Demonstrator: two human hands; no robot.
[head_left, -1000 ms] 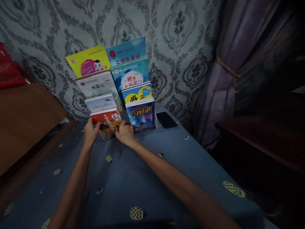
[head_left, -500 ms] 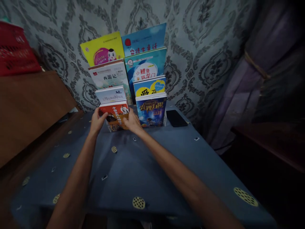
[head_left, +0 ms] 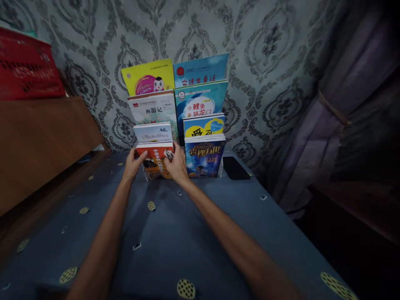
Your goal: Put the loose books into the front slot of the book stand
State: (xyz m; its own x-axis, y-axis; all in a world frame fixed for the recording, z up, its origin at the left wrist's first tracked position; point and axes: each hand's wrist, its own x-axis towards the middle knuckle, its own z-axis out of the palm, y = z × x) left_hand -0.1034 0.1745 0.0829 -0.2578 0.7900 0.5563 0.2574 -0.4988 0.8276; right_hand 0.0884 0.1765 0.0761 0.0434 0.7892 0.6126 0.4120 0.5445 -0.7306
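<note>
You're pinching red bk (head_left: 158, 156) at both sides, L hand (head_left: 132, 165) + R hand (head_left: 178, 165) part-closed; bk standing before pale bk (head_left: 153, 132), far end of surface (head_left: 167, 237). Prob. squaring it; next move's needing even side pressure.

The orange-red book (head_left: 158, 166) stands closed and nearly upright at the near end of the left row, its cover facing the near side. A white title runs down the middle, a pale figure shows at upper right, and the lower part turns yellowish brown. Behind it, each rising higher, come the pale blue book (head_left: 152, 132), the pale green book (head_left: 153, 111) with a black title, and the yellow book (head_left: 147, 74) farthest. The right row runs, near to far: dark blue book (head_left: 204, 160), yellow-and-blue book (head_left: 203, 126), teal book (head_left: 200, 98), sky-blue book (head_left: 201, 68).
</note>
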